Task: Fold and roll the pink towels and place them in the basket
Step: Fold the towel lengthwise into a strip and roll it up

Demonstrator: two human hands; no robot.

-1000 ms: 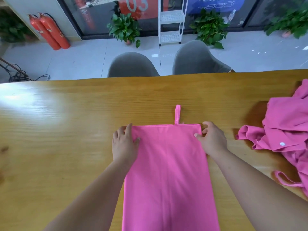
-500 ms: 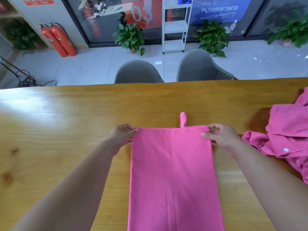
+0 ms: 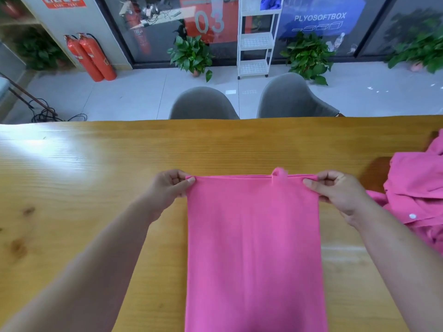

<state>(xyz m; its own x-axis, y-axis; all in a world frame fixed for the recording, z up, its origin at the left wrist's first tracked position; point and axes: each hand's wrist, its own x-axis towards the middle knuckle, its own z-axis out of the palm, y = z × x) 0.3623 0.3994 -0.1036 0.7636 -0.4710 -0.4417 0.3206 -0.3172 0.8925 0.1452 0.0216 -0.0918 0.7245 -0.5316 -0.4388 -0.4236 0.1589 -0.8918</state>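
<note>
While we look down at the wooden table (image 3: 96,188), we see a folded pink towel (image 3: 254,248) lying in a long strip from the centre of the frame to the bottom edge. Our left hand (image 3: 170,188) pinches its upper left corner between thumb and curled fingers, and our right hand (image 3: 335,190) pinches the upper right corner the same way. A small hanging loop (image 3: 278,174) sits on the top edge. More pink towels (image 3: 417,188) lie crumpled at the right edge, just beside our right hand
</note>
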